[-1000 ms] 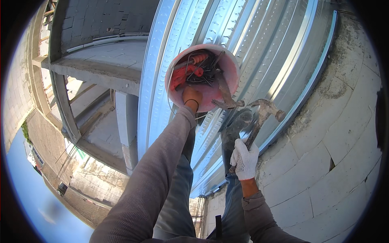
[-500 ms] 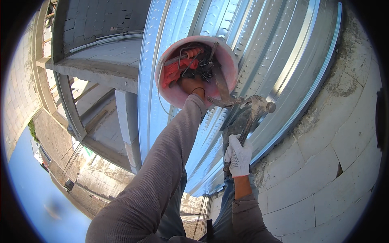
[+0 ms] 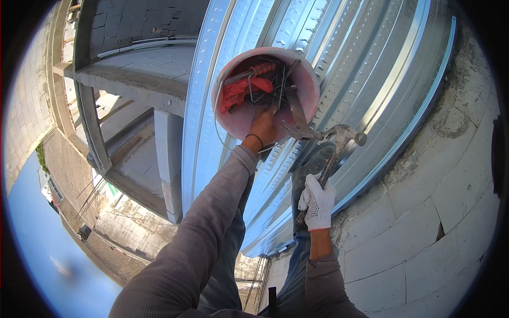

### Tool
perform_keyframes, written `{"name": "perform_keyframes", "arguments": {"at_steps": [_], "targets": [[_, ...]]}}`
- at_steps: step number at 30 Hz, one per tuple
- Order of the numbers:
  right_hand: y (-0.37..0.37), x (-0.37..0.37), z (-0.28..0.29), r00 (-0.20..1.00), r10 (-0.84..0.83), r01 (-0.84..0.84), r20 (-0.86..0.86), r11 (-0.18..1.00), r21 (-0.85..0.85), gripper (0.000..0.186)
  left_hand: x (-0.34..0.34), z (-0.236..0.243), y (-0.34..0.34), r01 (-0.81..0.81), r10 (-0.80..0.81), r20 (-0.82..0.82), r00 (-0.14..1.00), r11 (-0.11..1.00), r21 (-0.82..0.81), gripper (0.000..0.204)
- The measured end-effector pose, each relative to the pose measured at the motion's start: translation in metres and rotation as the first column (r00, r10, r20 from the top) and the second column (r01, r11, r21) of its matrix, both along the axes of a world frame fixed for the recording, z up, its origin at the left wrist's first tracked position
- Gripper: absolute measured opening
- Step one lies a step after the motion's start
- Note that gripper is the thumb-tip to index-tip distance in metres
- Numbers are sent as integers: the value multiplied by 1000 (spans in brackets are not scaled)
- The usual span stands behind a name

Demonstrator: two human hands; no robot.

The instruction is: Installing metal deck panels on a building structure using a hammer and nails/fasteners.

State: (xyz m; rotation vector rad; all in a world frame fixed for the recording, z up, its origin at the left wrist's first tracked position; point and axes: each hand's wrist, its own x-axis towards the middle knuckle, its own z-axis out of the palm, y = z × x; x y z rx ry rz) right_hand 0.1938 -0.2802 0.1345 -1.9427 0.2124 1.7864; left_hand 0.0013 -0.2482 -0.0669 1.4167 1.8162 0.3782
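A pink bucket (image 3: 307, 87) stands on ribbed metal sheeting. My bare left hand (image 3: 262, 127) reaches over its near rim, fingers bent and drawn together beside a heap of dark nails (image 3: 275, 94). What they hold is hidden. Also inside are a red cloth-like piece (image 3: 244, 91), bent metal rods and an orange-red ribbed handle (image 3: 262, 68). A worn metal tool (image 3: 296, 108) leans out over the right rim. In a white dotted glove, my right hand (image 3: 318, 202) grips the handle of a hammer (image 3: 342, 139), its head raised beside the bucket.
Shiny ribbed metal sheets (image 3: 366, 74) lie beneath the bucket and my feet. A pale block wall (image 3: 419, 228) runs along the right. At left the sheeting ends beside a lower level with concrete beams (image 3: 132, 85) and a post (image 3: 167, 159).
My left hand has drawn back toward the bucket's near rim, showing more of its back and the wrist. The right hand still holds the hammer. The view has shifted slightly.
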Motion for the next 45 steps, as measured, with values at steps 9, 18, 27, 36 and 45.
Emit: {"name": "perform_keyframes", "arguments": {"at_steps": [9, 18, 27, 36, 45], "targets": [[-4, 10, -1, 994, 95, -95, 50, 995, -8, 19, 9, -32, 28, -747, 708, -239, 665, 622, -235, 18], [-5, 13, -1, 999, 46, -45, 16, 999, -16, 18, -17, -45, 36, -356, 173, -584, 793, 910, -214, 27], [-9, 18, -3, 999, 19, -19, -29, 1000, -5, 15, -27, -28, 50, -300, 59, -565, 823, 890, -344, 44], [-4, 21, 0, 997, 9, -9, -76, 1000, 5, 14, -70, -68, 39, -149, 116, -436, 892, 988, -41, 33], [-1, 30, -1, 997, -32, 32, -73, 999, -1, 16, -56, 4, 56, 528, -738, -125, 663, 579, -621, 25]]}}
